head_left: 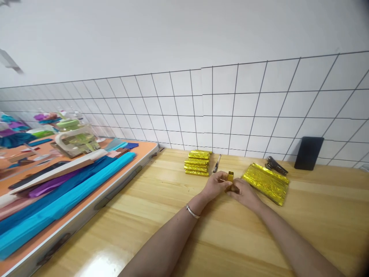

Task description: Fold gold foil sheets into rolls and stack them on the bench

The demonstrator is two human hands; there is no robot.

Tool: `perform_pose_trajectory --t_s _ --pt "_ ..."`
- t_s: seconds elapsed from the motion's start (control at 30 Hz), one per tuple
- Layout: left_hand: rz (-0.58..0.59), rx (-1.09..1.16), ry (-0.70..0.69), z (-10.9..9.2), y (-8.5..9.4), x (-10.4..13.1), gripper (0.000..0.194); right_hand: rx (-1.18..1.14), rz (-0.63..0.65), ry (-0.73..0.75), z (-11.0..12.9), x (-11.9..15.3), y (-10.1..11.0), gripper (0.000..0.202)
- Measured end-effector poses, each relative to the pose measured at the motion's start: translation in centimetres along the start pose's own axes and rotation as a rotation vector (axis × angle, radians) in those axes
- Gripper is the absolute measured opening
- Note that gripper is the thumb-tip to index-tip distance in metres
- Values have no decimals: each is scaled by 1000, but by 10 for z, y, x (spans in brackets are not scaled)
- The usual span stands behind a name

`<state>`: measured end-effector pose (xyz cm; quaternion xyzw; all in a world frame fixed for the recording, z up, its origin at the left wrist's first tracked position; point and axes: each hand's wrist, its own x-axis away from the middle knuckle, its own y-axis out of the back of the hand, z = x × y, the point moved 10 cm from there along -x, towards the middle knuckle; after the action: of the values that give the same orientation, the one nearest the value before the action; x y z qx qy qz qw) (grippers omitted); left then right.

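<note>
Between the fingertips of both hands, a small gold foil strip [230, 176], folded narrow, stands up above the wooden table. My left hand [216, 184] pinches it from the left, a bangle on that wrist. From the right, my right hand [242, 192] closes its fingers on the lower part, which is mostly hidden. Just beyond my right hand lies a flat stack of gold foil sheets [268, 182]. Several folded gold foil strips [197, 165] are piled beyond my left hand, with a pen [216, 163] beside them.
A black stapler [275, 165] lies behind the foil sheets. A dark phone [309, 153] leans against the tiled wall. To the left, an orange table [147, 148] with a raised edge carries blue and purple paper rolls [86, 188] and a green-lidded clear jug [76, 134].
</note>
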<state>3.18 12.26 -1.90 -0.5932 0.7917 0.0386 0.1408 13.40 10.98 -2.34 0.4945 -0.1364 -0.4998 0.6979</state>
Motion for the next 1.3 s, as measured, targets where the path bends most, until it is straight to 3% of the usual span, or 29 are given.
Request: perform_pose_trajectory --t_s 0.33,0.6,0.77,0.97,1.2,1.3 --pt "-354 -39 -162 -28 58 -5 26 -16 1 56 -4 1 -4 43" --pt "-642 -297 -361 -89 132 2 23 -55 19 57 -14 0 -8 41" --pt "-771 -470 -391 -95 168 14 20 -33 37 66 -13 -1 -8 41" --pt "-760 -688 -395 -94 168 10 18 -1 20 81 -10 1 -5 38" --pt "-597 -936 -333 -84 154 -32 19 0 29 84 -15 -1 -9 37" --pt "-568 -998 -294 -78 157 -36 28 2 20 99 -15 -2 -9 36"
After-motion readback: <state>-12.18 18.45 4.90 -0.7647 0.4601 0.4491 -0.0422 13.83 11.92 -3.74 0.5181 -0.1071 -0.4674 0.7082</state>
